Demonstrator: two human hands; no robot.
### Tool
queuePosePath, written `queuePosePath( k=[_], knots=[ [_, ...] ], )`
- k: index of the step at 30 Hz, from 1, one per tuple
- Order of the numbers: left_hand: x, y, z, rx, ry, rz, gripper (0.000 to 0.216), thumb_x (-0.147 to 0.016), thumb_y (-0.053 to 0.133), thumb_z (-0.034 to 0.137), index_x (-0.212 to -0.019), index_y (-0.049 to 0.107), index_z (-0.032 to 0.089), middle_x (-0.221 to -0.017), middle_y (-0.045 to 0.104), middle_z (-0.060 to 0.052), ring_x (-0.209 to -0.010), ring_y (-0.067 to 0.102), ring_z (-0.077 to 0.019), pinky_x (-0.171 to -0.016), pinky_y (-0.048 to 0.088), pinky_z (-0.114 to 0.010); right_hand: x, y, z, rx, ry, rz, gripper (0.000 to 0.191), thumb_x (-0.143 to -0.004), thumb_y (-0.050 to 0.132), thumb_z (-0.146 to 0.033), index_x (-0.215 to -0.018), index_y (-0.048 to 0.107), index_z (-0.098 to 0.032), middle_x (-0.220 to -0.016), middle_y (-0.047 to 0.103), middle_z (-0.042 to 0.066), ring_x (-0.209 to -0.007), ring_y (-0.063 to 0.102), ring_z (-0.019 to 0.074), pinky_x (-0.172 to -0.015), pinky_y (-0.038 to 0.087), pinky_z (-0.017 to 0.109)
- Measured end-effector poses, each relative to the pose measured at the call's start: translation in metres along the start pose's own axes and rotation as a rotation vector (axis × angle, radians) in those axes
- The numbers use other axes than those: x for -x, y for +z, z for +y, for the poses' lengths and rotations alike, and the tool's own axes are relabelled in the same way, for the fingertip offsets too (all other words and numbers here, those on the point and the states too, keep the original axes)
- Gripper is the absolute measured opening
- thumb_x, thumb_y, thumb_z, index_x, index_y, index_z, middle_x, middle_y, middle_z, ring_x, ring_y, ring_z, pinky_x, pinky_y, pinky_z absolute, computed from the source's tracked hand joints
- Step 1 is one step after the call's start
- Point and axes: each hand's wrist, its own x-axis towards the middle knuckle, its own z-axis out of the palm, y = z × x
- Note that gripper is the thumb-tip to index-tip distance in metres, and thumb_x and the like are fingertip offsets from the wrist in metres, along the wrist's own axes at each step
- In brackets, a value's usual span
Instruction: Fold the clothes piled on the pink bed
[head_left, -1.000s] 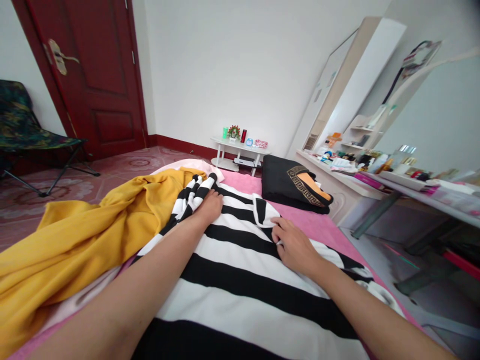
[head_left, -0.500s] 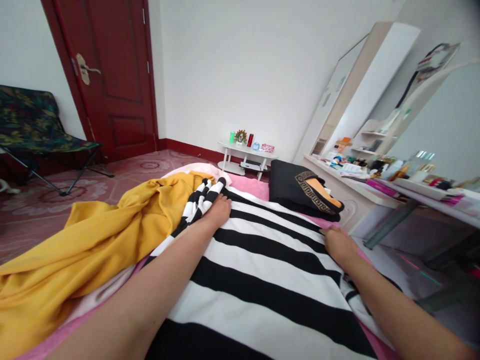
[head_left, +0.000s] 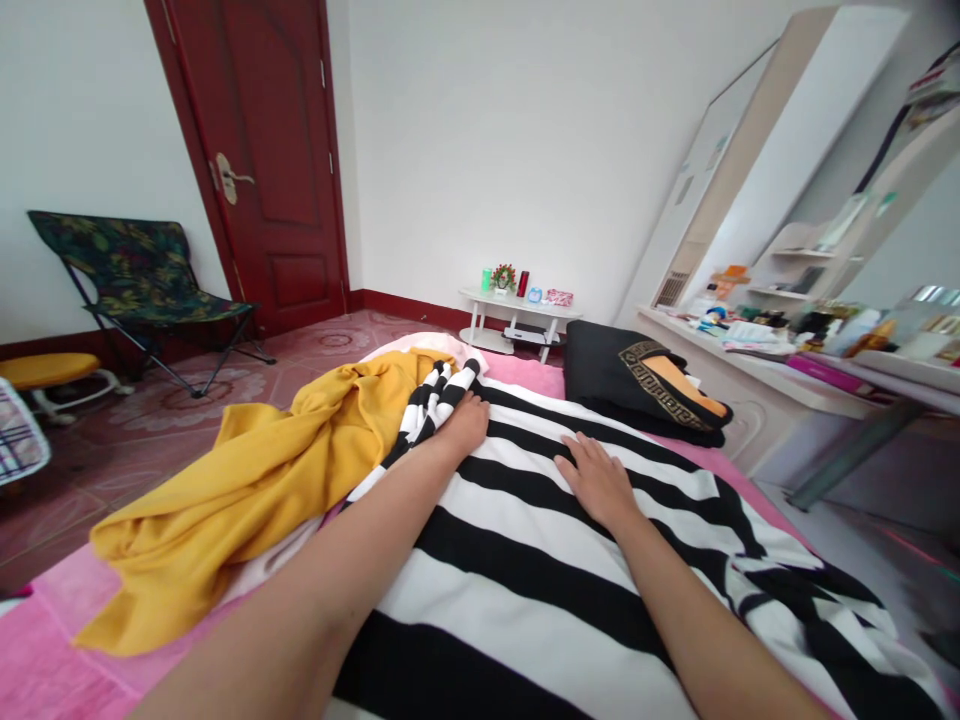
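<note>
A black-and-white striped top (head_left: 517,540) lies spread over the pink bed, its far edge reaching a folded black garment. Its left sleeve (head_left: 431,405) is bunched up, and the right one (head_left: 810,600) lies crumpled at the lower right. My left hand (head_left: 466,424) is at the top's upper left, fingers together and curled on the cloth beside the bunched sleeve. My right hand (head_left: 600,482) rests on the middle of the stripes, fingers spread, holding nothing. A yellow garment (head_left: 300,450) lies loosely crumpled to the left, nearest my left forearm.
The folded black garment (head_left: 600,375) with a gold-patterned neckline lies at the bed's far right. Beyond the bed stands a low white table (head_left: 487,298) with small items. A cluttered dressing table (head_left: 795,375) is on the right; a camping chair (head_left: 142,275) stands by the red door (head_left: 270,190).
My right hand has let go of the top's right edge and moved left onto the middle, its fingers now spread. My left hand stays at the upper left. The view has shifted left.
</note>
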Motion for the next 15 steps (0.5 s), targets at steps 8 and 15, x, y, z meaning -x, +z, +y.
queuePosePath(
  k=[8,15],
  knots=[
    [0.015,-0.054,-0.014,0.003,0.174,-0.042,0.023,-0.084,0.046,0.015,-0.097,0.064,0.016,-0.109,0.061,-0.013,-0.1,0.056,-0.0258,-0.083,0.044,-0.038,0.0,-0.004,0.007,-0.057,-0.027,0.079,0.049,-0.094,0.032,-0.047,-0.135,0.046,-0.024,-0.146,0.038,0.006,-0.135,0.03,0.0253,-0.108,0.027,0.049],
    [0.02,-0.086,-0.08,0.191,-0.396,0.081,0.047,-0.085,0.044,0.017,-0.131,0.042,0.018,-0.129,0.051,-0.015,-0.118,0.048,-0.0273,-0.092,0.043,-0.04,0.0,0.0,0.007,-0.041,-0.069,0.146,0.046,-0.093,0.035,-0.043,-0.13,0.052,-0.02,-0.14,0.046,0.009,-0.13,0.038,0.0265,-0.105,0.032,0.045]
  ],
)
